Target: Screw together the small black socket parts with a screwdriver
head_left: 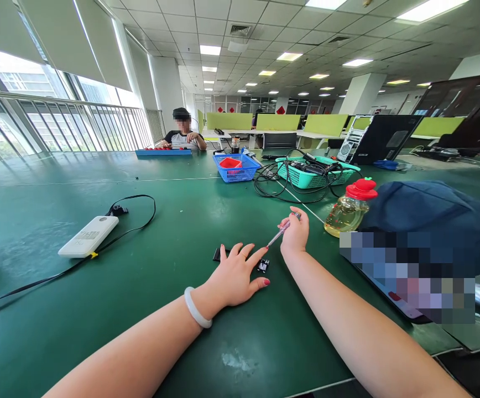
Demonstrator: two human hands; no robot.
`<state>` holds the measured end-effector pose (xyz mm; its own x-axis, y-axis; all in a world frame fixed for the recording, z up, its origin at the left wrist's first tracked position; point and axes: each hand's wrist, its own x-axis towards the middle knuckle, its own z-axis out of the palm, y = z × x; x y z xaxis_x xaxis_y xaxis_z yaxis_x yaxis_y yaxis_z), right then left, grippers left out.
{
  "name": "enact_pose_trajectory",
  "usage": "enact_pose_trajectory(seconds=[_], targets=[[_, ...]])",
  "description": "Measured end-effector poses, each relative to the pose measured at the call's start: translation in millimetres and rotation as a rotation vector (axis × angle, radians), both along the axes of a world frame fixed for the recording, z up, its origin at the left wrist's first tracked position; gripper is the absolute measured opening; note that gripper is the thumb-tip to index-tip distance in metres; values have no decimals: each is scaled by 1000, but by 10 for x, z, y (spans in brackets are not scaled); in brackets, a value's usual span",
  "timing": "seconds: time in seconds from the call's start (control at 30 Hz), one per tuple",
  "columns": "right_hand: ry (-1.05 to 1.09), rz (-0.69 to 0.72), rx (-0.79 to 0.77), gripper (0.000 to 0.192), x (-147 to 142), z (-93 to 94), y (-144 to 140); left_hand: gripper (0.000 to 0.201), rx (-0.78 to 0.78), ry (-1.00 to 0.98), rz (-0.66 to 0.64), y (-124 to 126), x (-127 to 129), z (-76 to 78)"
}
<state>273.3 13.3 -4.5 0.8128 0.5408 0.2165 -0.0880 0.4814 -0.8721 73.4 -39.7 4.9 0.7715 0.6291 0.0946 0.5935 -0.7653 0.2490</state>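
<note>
My left hand (235, 276) lies palm down on the green table, its fingers spread. A small black part (216, 255) pokes out beside its fingertips, partly covered by them. Between the thumb and index finger sits a tiny black and silver component (263, 266). My right hand (296, 232) is closed around a slim, purplish, pen-like tool (280, 230); its exact kind is unclear. The tool slants down to the left, and its tip ends by my left index fingertip. Whether tip and finger touch, I cannot tell.
A white power bank (89, 236) with a black cable lies left. Farther back are a blue basket (236, 171), a teal basket (302, 178) of cables and a seated person (182, 132). On the right are a red-capped bottle (347, 213), a tablet (389, 293) and dark blue cloth (434, 215).
</note>
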Motion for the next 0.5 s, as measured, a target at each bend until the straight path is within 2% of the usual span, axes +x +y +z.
enact_pose_trajectory(seconds=[0.2,0.3,0.5], targets=[[-20,5,-20,26,-37,25,-25,55,42,48,-70,41,-40,27],[-40,13,-34,28,-57,19,-28,51,61,56,-56,25,-64,44],[-66,4,-53,31,-35,-1,-17,39,66,90,-22,-207,-126,103]])
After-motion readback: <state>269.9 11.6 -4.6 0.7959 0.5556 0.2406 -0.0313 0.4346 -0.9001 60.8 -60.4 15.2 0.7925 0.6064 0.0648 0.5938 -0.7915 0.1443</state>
